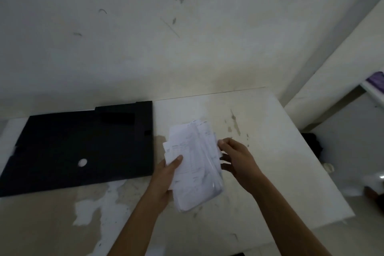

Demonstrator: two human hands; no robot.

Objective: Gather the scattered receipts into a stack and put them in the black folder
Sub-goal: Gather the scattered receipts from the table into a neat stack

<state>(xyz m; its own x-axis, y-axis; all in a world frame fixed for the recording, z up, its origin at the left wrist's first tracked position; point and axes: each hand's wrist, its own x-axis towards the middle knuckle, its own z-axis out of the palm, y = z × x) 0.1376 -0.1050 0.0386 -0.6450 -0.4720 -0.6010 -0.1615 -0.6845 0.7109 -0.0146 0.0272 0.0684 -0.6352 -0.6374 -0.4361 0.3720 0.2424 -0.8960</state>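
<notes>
Now we have the receipts (195, 162) gathered between both hands: our left hand (166, 174) grips the stack at its left edge, thumb laid on top and the fingers hidden underneath, while our right hand (234, 156) pinches the opposite long edge, thumb on the top sheet and fingers curled in against the side. The stack sits just right of the black folder (83, 147), over the white table (270, 151), though we cannot tell whether its near end rests on the surface or hangs just above it. The slips are not square yet; several corners fan out at the far end and along the left side. We judge this paper to be very light, thin and limp (the kind that slides sheet over sheet and curls at the ends), so a one-point pinch would likely let the inner slips slither out. Better to hold it across the middle of both long edges, pressing thumb against fingers, and to tap it even before moving it. The folder lies flat and looks closed, its right edge near the stack, with a small pale round spot on its cover. Behind the table rises a stained pale wall.
</notes>
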